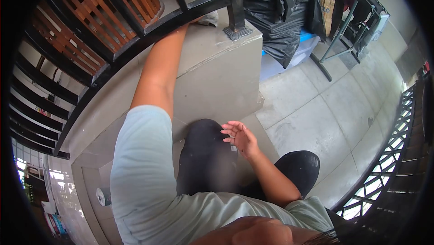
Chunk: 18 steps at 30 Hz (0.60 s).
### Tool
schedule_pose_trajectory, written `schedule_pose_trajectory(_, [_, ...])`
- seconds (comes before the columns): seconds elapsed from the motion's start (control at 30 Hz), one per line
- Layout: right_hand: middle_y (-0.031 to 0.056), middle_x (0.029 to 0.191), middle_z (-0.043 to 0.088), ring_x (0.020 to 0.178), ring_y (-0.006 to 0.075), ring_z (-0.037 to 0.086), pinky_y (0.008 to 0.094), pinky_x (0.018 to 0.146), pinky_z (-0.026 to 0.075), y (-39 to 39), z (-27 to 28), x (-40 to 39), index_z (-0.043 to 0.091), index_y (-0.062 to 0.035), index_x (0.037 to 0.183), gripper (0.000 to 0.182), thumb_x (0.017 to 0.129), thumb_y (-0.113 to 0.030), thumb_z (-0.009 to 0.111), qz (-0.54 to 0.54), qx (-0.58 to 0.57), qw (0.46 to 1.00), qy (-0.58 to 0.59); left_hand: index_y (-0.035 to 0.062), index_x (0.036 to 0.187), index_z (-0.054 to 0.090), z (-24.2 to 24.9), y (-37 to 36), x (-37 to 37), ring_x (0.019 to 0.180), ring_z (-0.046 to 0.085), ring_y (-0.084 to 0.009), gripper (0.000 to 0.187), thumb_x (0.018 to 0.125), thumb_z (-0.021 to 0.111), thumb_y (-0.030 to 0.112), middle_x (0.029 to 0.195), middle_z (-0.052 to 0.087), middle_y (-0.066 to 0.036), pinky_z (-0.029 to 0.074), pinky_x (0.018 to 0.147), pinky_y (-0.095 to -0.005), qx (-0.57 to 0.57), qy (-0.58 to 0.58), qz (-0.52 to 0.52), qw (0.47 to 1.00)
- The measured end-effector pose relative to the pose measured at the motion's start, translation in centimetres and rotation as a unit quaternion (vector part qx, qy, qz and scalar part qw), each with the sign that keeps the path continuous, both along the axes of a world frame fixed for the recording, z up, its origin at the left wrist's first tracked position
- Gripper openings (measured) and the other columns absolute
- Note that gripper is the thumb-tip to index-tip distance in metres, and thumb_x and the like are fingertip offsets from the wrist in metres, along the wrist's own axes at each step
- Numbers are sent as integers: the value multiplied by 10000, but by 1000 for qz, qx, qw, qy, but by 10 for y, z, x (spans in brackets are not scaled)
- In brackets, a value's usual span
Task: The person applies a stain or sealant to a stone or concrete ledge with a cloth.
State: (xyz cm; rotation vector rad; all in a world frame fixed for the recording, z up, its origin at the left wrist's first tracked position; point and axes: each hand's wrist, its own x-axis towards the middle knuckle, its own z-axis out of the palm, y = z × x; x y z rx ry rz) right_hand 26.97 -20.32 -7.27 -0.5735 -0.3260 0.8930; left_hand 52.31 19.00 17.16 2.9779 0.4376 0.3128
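My left arm reaches forward over the tiled ledge [217, 71] and passes beneath the black metal railing [199, 6]. Most of my left hand [195, 20] is hidden behind the rail, fingers included. A greyish crumpled cloth [209, 19] lies right at that hand on top of the ledge, beside the railing post's foot; whether my fingers grip it is hidden. My right hand [242, 139] hovers by my dark-clothed knee [202, 154], palm showing, fingers loosely bent and apart, with nothing in it.
Black plastic bags [282, 14] rest on a blue-lidded bin [291, 57] beyond the ledge's end. A metal-framed stand [341, 37] is farther right on the tiled floor [316, 114]. Slatted brown wood [81, 14] is behind the railing. A can [103, 196] sits lower left.
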Motion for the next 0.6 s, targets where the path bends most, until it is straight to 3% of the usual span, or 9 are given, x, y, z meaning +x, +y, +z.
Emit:
schedule_pose_trajectory(0.2, [165,1362,611,1212,243,600,418,980,509,-20,1,5,531,-38,1378,524,1066,-448,437,-24,4,1000,-17,61,1610,310,16,5,15,1556,273,-292,751,1044,473,527,1673,298,-184,207,1261,-378,113,15,10,993])
schedule_pose_trajectory(0.37, [172,1364,610,1226,267,599,442,974,513,-20,4,8,545,-54,1356,575,1019,-518,498,-36,10,999,14,54,1607,312,37,-23,-1,1557,271,-291,736,1050,473,506,1672,299,-186,202,1263,-376,172,48,0,984])
schedule_pose_trajectory(0.5, [170,1362,611,1213,249,602,413,964,518,-15,5,9,534,-45,1364,529,1054,-466,453,-32,28,999,9,36,1587,348,13,-14,-30,1547,294,-301,680,1059,480,444,1657,330,-188,211,1261,-378,49,18,-54,997])
schedule_pose_trajectory(0.6, [168,1360,612,1210,246,603,414,961,521,-13,3,5,534,-46,1362,516,1063,-457,440,-25,34,999,28,46,1541,434,-5,-32,-100,1513,353,-328,601,1053,497,390,1631,383,-174,266,1240,-397,-23,-17,-112,993])
